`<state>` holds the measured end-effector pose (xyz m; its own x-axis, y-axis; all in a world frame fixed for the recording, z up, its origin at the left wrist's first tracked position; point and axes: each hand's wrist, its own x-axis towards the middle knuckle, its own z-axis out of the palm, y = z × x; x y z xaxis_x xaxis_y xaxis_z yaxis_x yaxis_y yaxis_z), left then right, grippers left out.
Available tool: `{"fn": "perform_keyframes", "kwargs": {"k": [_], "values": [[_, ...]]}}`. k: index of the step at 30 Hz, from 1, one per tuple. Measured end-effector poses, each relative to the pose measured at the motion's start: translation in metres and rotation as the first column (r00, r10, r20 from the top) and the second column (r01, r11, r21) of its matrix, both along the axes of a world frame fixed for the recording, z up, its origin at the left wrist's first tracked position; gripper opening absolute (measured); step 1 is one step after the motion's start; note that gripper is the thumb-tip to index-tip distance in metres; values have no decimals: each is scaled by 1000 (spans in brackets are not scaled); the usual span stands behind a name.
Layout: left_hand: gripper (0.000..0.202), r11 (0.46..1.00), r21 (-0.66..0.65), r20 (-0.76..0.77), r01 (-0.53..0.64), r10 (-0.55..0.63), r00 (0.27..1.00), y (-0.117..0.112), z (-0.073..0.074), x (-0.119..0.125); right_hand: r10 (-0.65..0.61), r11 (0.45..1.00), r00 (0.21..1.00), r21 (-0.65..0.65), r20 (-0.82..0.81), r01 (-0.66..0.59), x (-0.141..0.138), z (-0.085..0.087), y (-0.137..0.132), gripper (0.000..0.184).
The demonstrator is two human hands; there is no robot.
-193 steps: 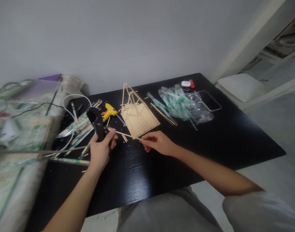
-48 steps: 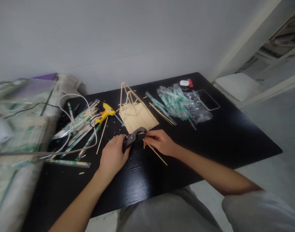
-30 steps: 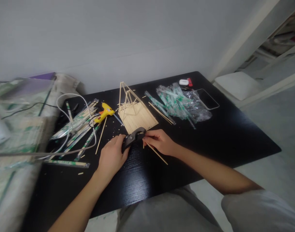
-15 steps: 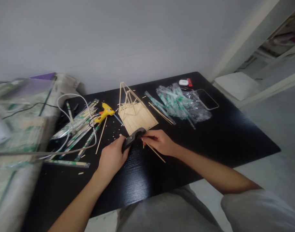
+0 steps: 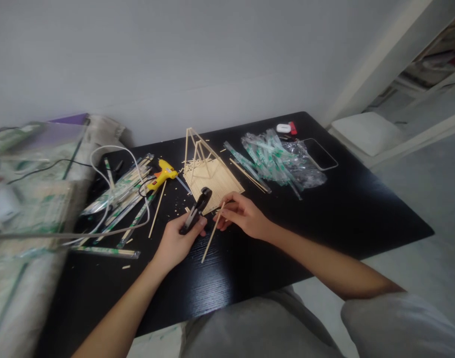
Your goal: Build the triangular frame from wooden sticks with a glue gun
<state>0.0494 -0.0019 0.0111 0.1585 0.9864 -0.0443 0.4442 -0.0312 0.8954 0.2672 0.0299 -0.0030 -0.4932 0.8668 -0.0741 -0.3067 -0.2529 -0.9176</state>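
Note:
My left hand (image 5: pixel 180 239) is closed around a black pliers-like tool (image 5: pixel 196 211), whose curved head points up and away from me. Between the fingertips of my right hand (image 5: pixel 244 214) is a chopstick (image 5: pixel 212 234), slanting down toward me with its lower end over the bare table. The tool and the chopstick are apart. Just beyond both hands lies a flat wooden base (image 5: pixel 222 176) made of chopsticks laid side by side. On it stands a frame of glued sticks (image 5: pixel 197 149), pointed at the top.
A yellow glue gun (image 5: pixel 162 175) lies left of the base, beside wrapped chopsticks (image 5: pixel 128 191) and a white cable (image 5: pixel 148 199). To the right are torn plastic wrappers (image 5: pixel 266 154), a phone (image 5: pixel 320 153) and a white case (image 5: pixel 283 128). Small wood offcuts (image 5: pixel 126 267) are scattered about.
My left hand has drawn the tool slightly back and turned its head upward, away from the right hand. The chopstick in my right hand has swung from pointing lower right to lower left.

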Motion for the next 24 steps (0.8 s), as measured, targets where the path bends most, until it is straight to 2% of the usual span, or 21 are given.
{"fn": "perform_keyframes", "kwargs": {"k": [4, 6, 9, 11, 14, 17, 21, 24], "values": [[32, 997, -59, 52, 59, -56, 997, 0, 3, 0, -55, 997, 998, -53, -31, 53, 1, 1, 3, 44], [28, 995, -79, 90, 54, -47, 995, 0, 5, -1, -97, 992, 995, -79, -30, 94, 2, 2, 4, 44], [22, 992, -124, 242, -34, 64, 968, 1, 7, -4, -145, 982, 989, -126, -30, 140, 3, 2, 6, 41], [23, 983, -146, 375, -108, 156, 914, 1, 7, -6, -140, 976, 990, -168, -19, 135, 3, 1, 7, 38], [24, 973, -115, 524, -201, 231, 820, 4, 9, -8, -73, 969, 997, -235, 9, 73, 3, -1, 7, 35], [22, 957, -68, 588, -283, 267, 763, 7, 12, -8, 39, 961, 999, -274, 14, -33, 3, -5, 7, 35], [20, 937, -28, 616, -349, 291, 732, 11, 15, -8, 143, 947, 989, -288, -25, -144, 4, -10, 6, 49], [21, 940, -25, 605, -340, 285, 743, 11, 15, -9, 185, 945, 983, -278, 14, -174, 5, -11, 7, 41]]}}
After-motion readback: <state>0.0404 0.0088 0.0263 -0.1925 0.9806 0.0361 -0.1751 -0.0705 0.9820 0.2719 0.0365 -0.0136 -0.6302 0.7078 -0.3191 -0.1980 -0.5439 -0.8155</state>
